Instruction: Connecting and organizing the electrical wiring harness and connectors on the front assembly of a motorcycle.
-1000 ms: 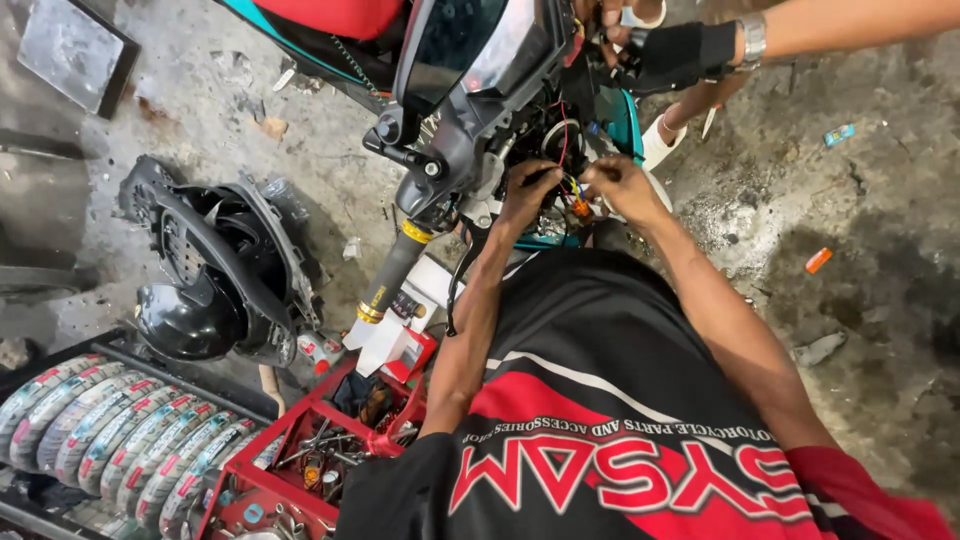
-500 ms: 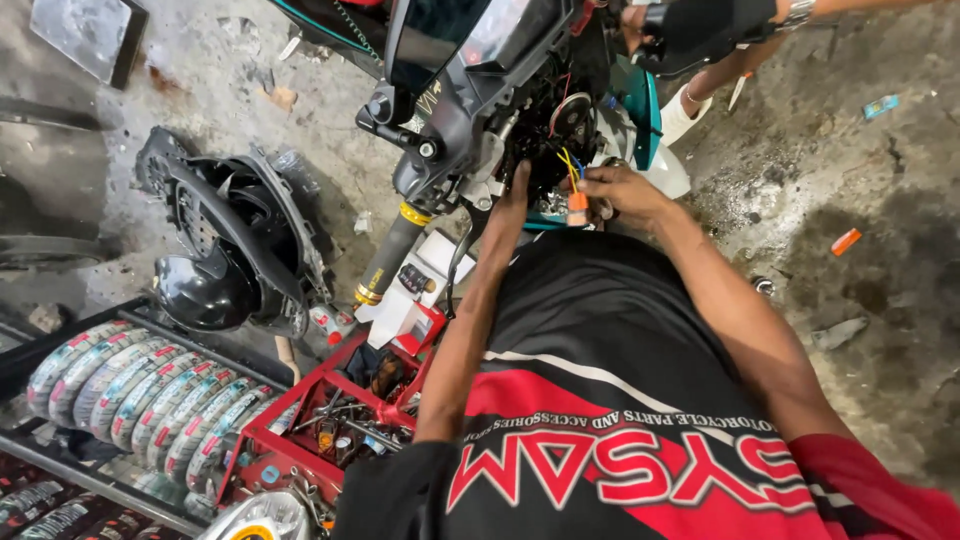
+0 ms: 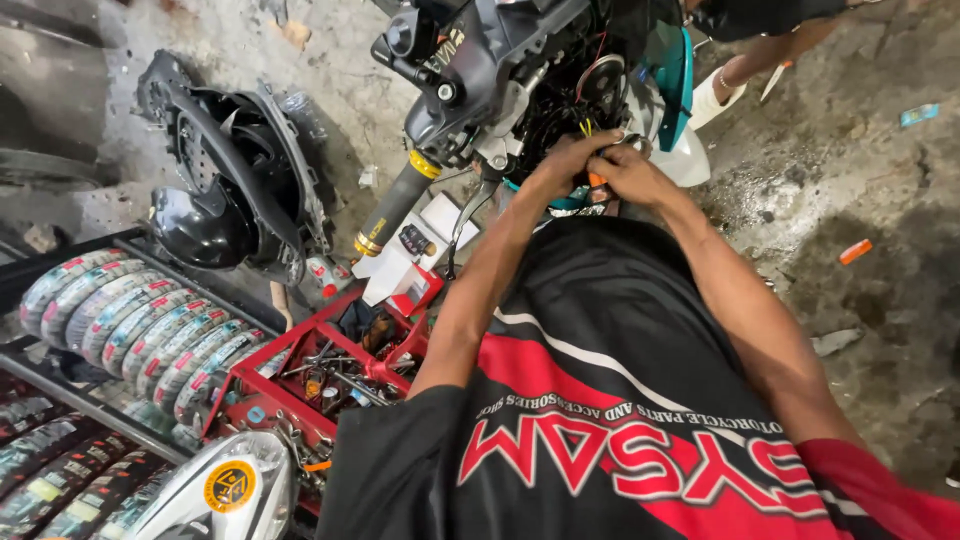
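Both hands up inside the stripped front of a motorcycle [image 3: 520, 70], among its exposed wiring [image 3: 590, 90]. Left hand [image 3: 565, 160] curled over the wire bundle, grip unclear. Right hand [image 3: 630, 175] pinched on a small orange-handled tool [image 3: 596, 181], held close for fine work. Red toolbox [image 3: 330, 370] open by the left elbow, within reach; removed black fairing [image 3: 230, 190] aside on the concrete floor [image 3: 880, 330].

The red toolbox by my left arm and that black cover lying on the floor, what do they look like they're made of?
The red toolbox looks like painted sheet metal: thin folded edges, scuffed red coat, though moulded plastic cannot be ruled out. The black cover looks like moulded plastic: curved shell with ribs inside and a glossy sheen on its rounded end.
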